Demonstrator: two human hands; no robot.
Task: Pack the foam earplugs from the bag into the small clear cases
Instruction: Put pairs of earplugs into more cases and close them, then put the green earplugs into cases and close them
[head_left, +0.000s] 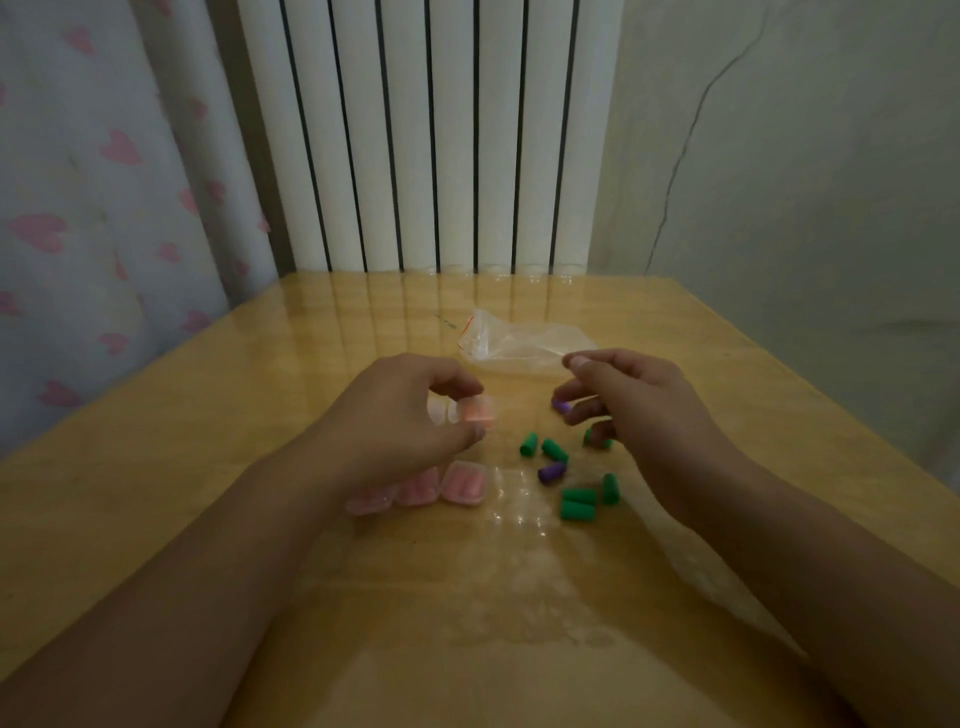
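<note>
Judged roughly a third done, perhaps a little more. Three small clear cases (464, 483) lined up on the glossy wooden table (208, 415) near the left wrist, each showing pink foam inside and apparently closed. A fourth case (475, 413) pinched between thumb and forefinger of the left hand (410, 410), lifted just above the table, orange-pink earplugs visible through the plastic; lid state too blurred to tell. Left to pack: loose earplugs scattered between the hands, mostly green (577, 510), with one purple (550, 472) among them. Right hand (628, 400) hovering over that scatter, fingers curled, another purple plug (561, 406) at its fingertips; whether actually gripped, impossible to say. Bag (519, 340) lying flat and seemingly emptied beyond the hands, red-striped seal at its left end. Plugs short, bullet-shaped, matte; likely soft and light. Spare empty cases not clearly made out.
</note>
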